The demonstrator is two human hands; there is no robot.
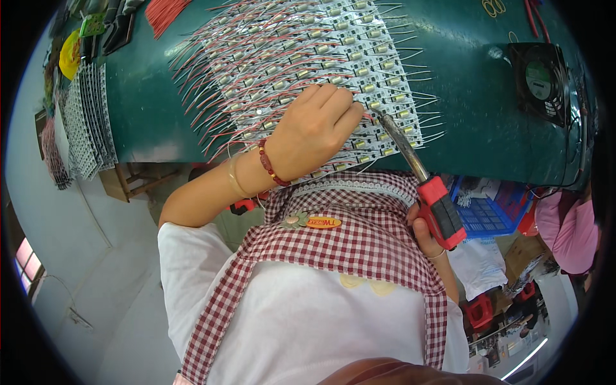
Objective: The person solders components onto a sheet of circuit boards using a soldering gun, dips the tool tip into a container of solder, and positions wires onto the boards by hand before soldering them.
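Observation:
A panel of small circuit boards [387, 66] lies on the green tabletop in front of me, with rows of yellowish components and thin red and white wires sticking out along both sides. My left hand [319, 125] rests over the panel, its fingers curled and pinched together. A short reddish wire end [368, 117] shows at those fingertips, though most of the grip is hidden. In my right hand [423, 232] is a soldering iron [441, 210] with a red and black handle. Its metal tip touches or nearly touches the panel beside my left fingertips.
A black fan [541, 83] stands at the right of the green table [459, 83]. Stacked circuit panels [90, 122] hang over the left edge, near a yellow round item [69, 56]. A red wire bundle [165, 14] lies at the far left. Below the right edge sits a blue basket [484, 215].

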